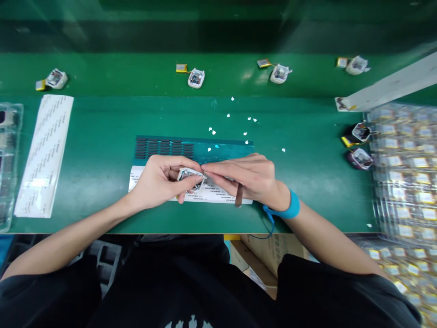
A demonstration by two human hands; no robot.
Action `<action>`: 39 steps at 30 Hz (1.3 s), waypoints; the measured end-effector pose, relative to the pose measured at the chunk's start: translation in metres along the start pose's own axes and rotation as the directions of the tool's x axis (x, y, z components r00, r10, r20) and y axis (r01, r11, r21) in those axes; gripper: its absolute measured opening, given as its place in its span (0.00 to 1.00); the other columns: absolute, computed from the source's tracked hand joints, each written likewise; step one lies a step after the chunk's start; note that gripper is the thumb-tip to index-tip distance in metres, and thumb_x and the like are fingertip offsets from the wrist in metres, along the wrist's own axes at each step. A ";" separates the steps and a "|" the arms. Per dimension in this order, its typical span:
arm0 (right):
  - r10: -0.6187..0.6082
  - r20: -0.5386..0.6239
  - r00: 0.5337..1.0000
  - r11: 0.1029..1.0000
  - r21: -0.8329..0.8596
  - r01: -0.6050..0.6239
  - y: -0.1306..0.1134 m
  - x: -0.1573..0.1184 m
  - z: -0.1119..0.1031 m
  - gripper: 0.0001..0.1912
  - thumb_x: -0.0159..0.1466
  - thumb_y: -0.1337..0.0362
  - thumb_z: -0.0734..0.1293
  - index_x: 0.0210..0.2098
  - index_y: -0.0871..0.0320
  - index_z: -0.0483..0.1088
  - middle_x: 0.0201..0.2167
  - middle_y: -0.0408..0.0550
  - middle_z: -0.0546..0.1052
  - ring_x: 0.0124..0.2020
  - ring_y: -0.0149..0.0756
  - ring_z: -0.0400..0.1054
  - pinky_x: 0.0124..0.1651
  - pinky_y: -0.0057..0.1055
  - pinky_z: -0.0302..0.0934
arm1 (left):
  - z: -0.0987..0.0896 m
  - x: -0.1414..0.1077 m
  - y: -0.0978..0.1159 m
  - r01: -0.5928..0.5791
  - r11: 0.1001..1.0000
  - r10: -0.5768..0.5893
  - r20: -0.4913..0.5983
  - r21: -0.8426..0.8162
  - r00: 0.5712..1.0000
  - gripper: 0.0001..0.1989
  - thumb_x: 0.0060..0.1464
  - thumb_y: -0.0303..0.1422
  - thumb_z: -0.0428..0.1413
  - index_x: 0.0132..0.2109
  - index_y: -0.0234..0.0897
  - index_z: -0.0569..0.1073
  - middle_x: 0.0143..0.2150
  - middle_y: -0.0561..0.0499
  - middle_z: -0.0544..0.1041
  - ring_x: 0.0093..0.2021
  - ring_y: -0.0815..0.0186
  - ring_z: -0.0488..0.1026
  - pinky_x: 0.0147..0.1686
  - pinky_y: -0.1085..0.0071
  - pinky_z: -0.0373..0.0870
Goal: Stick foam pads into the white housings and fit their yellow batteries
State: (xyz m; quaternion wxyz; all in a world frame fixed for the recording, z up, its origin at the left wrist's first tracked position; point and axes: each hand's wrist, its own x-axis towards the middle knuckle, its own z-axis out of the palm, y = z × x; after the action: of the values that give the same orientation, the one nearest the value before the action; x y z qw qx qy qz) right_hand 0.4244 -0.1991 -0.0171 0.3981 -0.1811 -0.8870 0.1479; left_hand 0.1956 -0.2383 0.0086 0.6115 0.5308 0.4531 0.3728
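Left hand grips a small white casing steady over the sheet; right hand pinches at its edge, fingertips meeting for fine work.

Green bench, raised belt strip along far side. On belt: four white housings, each with small yellow battery beside. On bench: white liner sheet at left, clear tray at left edge; teal sheet with rows of dark pads at centre; white scraps scattered beyond it; two dark housings at right, beside clear trays of batteries
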 end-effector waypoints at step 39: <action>-0.007 0.164 0.986 0.908 -0.413 0.075 -0.012 -0.001 -0.012 0.17 0.74 0.73 0.66 0.60 0.58 0.75 0.57 0.51 0.82 0.46 0.38 0.83 0.38 0.27 0.77 | 0.000 0.000 0.001 0.017 1.000 -0.017 -0.021 0.007 1.000 0.09 0.56 0.28 0.64 0.43 0.35 0.73 0.30 0.53 0.80 0.18 0.71 0.76 0.16 0.79 0.66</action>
State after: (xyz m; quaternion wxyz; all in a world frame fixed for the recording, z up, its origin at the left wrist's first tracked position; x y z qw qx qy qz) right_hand 0.4322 -0.2087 -0.0054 0.2812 -0.2310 -0.9306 -0.0396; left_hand 0.1951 -0.2385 0.0096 0.6081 0.5251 0.4651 0.3716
